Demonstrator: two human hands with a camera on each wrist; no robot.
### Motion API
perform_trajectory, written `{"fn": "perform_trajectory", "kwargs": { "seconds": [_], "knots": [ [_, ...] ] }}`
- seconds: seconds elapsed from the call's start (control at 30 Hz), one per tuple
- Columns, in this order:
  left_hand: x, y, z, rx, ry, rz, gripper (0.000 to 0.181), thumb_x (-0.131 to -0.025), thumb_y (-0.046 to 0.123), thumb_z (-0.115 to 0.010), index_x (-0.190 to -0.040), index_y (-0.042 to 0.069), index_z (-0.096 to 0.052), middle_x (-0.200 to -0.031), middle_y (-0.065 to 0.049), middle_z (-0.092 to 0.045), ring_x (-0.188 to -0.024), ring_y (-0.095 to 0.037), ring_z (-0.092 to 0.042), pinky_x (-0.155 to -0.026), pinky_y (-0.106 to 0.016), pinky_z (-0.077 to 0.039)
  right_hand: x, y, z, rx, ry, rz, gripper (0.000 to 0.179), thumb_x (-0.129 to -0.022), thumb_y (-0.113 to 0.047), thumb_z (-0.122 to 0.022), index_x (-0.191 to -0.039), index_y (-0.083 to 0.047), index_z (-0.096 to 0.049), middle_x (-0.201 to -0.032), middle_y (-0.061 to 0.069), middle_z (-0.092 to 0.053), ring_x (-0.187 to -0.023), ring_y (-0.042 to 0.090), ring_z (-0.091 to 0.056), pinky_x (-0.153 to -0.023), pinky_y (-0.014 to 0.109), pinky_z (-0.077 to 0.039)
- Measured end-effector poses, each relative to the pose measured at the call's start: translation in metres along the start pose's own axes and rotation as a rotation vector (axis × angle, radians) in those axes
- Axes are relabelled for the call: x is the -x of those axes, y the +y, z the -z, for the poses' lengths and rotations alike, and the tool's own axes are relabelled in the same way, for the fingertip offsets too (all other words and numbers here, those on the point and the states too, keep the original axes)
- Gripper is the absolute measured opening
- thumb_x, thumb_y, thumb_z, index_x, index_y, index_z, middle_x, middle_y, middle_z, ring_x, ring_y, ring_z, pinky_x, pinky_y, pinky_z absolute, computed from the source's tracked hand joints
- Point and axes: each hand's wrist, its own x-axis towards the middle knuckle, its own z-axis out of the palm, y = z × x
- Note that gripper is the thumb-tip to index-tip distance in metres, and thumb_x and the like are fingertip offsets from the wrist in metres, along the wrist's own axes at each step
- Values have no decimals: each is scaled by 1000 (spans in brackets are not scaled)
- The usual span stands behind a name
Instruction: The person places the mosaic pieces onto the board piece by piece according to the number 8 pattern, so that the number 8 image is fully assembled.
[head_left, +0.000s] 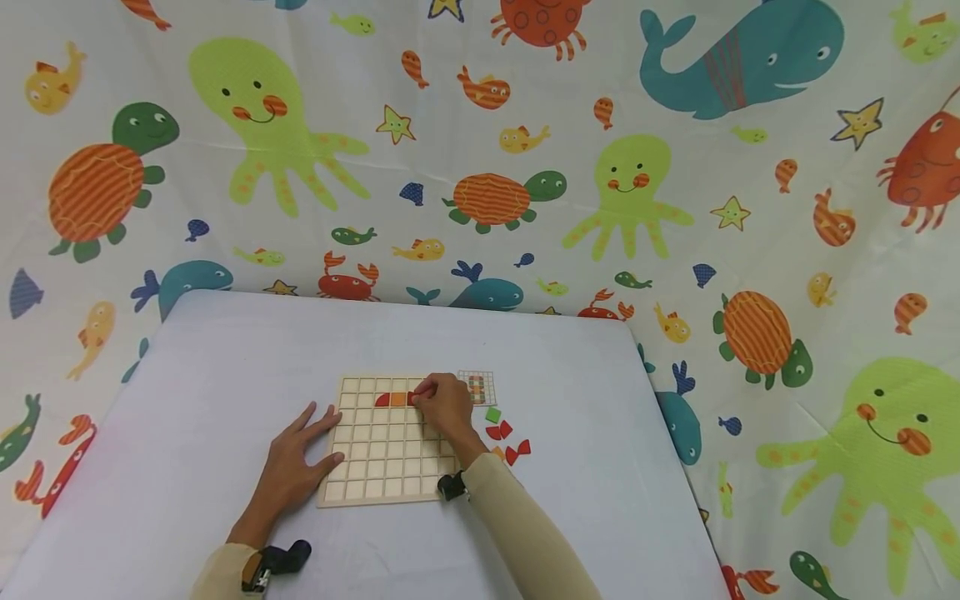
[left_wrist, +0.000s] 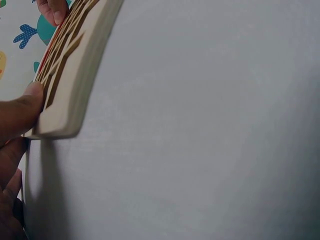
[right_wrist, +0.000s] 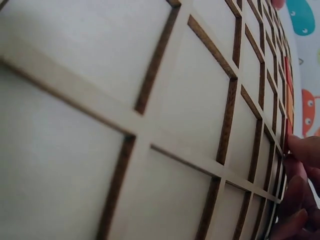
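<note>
A wooden grid board (head_left: 367, 450) with square recesses lies on the white table. In its second row from the far edge sit a red rounded piece (head_left: 383, 400) and an orange square tile (head_left: 399, 399), side by side. Just right of them, my right hand (head_left: 447, 408) pinches a red piece (head_left: 410, 398) at its cell, thumb and fingertips largely covering it. My left hand (head_left: 296, 462) rests at the board's left edge, fingers spread; the left wrist view has its thumb (left_wrist: 32, 100) on the rim.
A small card with a coloured grid pattern (head_left: 487, 387) lies beyond the board's right side, partly behind my right hand. Loose pieces lie to the right: a green square (head_left: 492, 414), several red pieces (head_left: 512, 455) and an orange one (head_left: 498, 452). A sea-animal curtain (head_left: 420, 167) hangs behind the table (head_left: 585, 417).
</note>
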Motion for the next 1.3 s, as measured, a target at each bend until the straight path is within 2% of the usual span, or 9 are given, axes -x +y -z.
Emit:
{"fn": "perform_trajectory", "kwargs": {
  "seconds": [0.27, 0.47, 0.6, 0.9, 1.03, 1.3],
  "knots": [
    [-1, 4, 1, -2, -7, 3, 68, -86, 20, -87, -149, 7, -61, -166, -36, -35, -149, -65, -35, -115, -81, -30, -2, 2, 2, 13, -17, 10, 11, -92, -20, -83, -83, -22, -79, -72, -10, -70, -63, 2, -58, -55, 23, -45],
    [-1, 5, 1, -6, 4, -14, 68, -86, 20, -87, -148, 7, -61, -165, -37, -36, -148, -65, -36, -115, -81, -31, -3, 11, 2, -30, -39, 0, 7, -89, -20, -86, -86, -23, -81, -75, -11, -72, -68, 1, -61, -61, 23, -48],
    [-1, 4, 0, -7, 10, -19, 68, -86, 20, -87, -147, 7, -62, -164, -37, -37, -147, -65, -37, -114, -81, -31, 2, 18, 7, -81, -20, 19, 8, -88, -22, -88, -89, -21, -81, -79, -9, -74, -72, 3, -64, -64, 24, -51],
    [0, 2, 0, -6, 27, -34, 67, -84, 19, -88, -146, 6, -63, -163, -38, -38, -145, -66, -39, -111, -82, -33, 16, 31, 37, -217, -7, 12, 10, -90, -18, -86, -97, -13, -80, -86, 0, -73, -73, 13, -62, -62, 28, -53],
    [-1, 1, 0, -2, 31, -35, 66, -85, 19, -87, -145, 6, -63, -163, -38, -38, -145, -66, -39, -112, -82, -33, 19, 43, 52, -228, 19, 7, 11, -90, -15, -85, -99, -11, -80, -88, 2, -73, -77, 13, -62, -66, 26, -53],
    [1, 1, -1, -1, 38, -43, 66, -85, 22, -88, -145, 7, -64, -162, -39, -39, -143, -67, -40, -110, -82, -34, 24, 68, 78, -228, 77, -43, 14, -89, -14, -85, -101, -10, -80, -88, 3, -73, -68, 16, -61, -56, 25, -52]
  ]
}}
